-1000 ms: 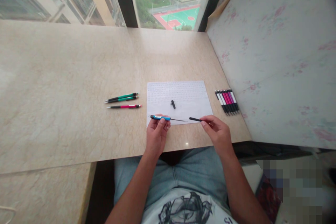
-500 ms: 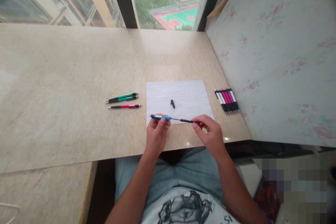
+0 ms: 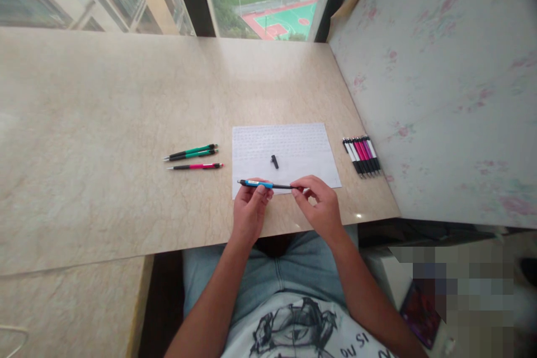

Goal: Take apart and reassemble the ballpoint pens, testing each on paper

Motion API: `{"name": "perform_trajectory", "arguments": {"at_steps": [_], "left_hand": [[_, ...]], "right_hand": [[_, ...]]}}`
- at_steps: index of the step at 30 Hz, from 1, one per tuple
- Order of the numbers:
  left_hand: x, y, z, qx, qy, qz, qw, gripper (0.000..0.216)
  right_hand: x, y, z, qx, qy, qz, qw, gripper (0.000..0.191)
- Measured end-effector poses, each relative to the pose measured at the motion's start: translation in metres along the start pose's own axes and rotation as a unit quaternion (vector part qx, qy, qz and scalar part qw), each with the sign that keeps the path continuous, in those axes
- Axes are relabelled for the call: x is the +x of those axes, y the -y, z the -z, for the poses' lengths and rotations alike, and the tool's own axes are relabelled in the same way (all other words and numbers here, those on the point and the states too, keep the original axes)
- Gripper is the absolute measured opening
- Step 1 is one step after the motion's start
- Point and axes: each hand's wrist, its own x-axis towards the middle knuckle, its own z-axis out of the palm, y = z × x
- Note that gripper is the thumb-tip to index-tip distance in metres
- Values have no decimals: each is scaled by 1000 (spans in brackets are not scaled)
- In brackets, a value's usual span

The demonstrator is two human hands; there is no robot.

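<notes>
My left hand (image 3: 250, 210) pinches the blue barrel of a pen (image 3: 257, 183) just above the near edge of a white written sheet (image 3: 293, 145). My right hand (image 3: 319, 207) is closed on the black front sleeve of the same pen, pushed up against the blue part so the two pieces meet. A small black pen part (image 3: 274, 161) lies loose on the middle of the sheet, beyond both hands.
Two green pens (image 3: 192, 152) and one red pen (image 3: 196, 166) lie left of the sheet on the marble table (image 3: 104, 123). A row of several pink, purple and black pens (image 3: 363, 155) lies at the right, by a patterned wall panel (image 3: 440, 84). Windows are behind.
My right hand slid the black sleeve leftward over the thin refill until it met the blue barrel. My left hand stayed where it was.
</notes>
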Motion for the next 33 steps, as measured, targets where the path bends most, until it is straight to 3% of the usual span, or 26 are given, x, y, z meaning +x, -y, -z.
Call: {"name": "perform_trajectory", "arguments": {"at_steps": [17, 27, 33], "left_hand": [[1, -2, -1, 16, 3, -14, 1000, 24], [3, -3, -1, 16, -4, -17, 1000, 26], [2, -2, 1, 25, 14, -12, 1000, 26]], "right_hand": [[6, -2, -2, -18, -3, -1, 1000, 13], [8, 2, -7, 0, 9, 35, 999, 10], [8, -2, -6, -57, 15, -16, 998, 36]]}}
